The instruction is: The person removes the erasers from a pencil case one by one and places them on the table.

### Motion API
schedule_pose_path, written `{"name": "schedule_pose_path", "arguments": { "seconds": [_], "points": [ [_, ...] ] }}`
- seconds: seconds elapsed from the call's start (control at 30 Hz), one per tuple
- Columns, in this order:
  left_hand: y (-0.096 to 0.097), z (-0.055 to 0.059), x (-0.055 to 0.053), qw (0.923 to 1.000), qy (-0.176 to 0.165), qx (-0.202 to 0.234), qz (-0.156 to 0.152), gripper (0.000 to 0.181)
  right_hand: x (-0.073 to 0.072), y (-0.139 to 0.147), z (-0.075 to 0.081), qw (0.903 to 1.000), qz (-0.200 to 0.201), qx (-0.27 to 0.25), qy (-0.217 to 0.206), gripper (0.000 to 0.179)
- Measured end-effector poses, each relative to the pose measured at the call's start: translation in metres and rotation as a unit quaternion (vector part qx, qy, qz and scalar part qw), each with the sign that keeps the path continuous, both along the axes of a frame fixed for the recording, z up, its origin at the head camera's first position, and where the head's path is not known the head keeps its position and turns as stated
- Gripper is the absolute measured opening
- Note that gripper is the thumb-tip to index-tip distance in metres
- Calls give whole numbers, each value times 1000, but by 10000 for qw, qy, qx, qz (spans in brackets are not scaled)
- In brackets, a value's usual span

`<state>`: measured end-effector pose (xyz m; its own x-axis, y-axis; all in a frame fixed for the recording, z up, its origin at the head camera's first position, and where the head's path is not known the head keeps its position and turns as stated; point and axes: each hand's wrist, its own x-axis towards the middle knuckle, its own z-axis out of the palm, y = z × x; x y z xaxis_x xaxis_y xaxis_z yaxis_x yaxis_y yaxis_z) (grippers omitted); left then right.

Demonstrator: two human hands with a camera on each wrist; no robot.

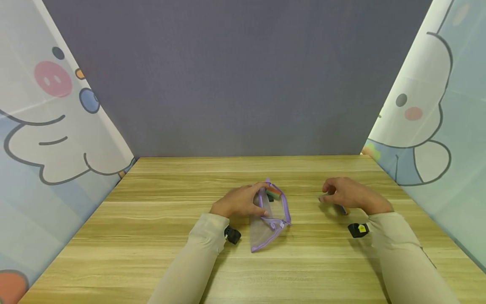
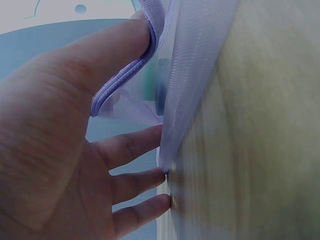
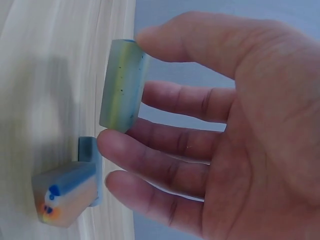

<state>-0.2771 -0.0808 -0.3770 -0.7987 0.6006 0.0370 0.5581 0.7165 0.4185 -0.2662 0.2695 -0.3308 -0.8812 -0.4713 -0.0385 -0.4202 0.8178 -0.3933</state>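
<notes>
A mesh zip pouch (image 1: 262, 234) with purple trim lies on the table, its mouth spread wide. My left hand (image 1: 240, 201) holds that mouth, the thumb hooked at the purple zipper edge (image 2: 122, 77) and the other fingers stretched along the mesh. Inside the pouch sits an orange-and-green block (image 1: 274, 193) with a dark piece beside it. To the right, my right hand (image 1: 346, 194) pinches a small frosted eraser-like block (image 3: 122, 85) with yellow and blue stripes between thumb and fingers. Below those fingers, a blue-and-orange block (image 3: 65, 195) with a bird-like print rests on the table.
Another blue block (image 3: 87, 148) stands partly behind the printed one. The wooden table (image 1: 152, 236) ends at a grey panel (image 1: 243, 84) at the back. Cartoon-printed sheets (image 1: 38, 139) flank both sides.
</notes>
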Motion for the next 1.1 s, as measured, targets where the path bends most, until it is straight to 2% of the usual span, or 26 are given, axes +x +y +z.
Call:
{"name": "schedule_pose_path", "arguments": {
  "seconds": [0.4, 0.6, 0.93, 1.1],
  "points": [
    [1, 1, 0, 10000, -31, -22, -7, 80, 1, 1, -2, 9996, 25, 76, -289, 33],
    [1, 3, 2, 10000, -28, -74, 25, 81, 2, 2, 0, 9984, 9, 141, -551, 37],
    [1, 1, 1, 10000, -26, -32, 22, 85, 4, 3, -3, 9951, -9, -21, -990, 21],
    [0, 1, 1, 10000, -61, -39, 42, 84, 4, 3, -4, 9954, 37, 38, -954, 20]
  ]
}}
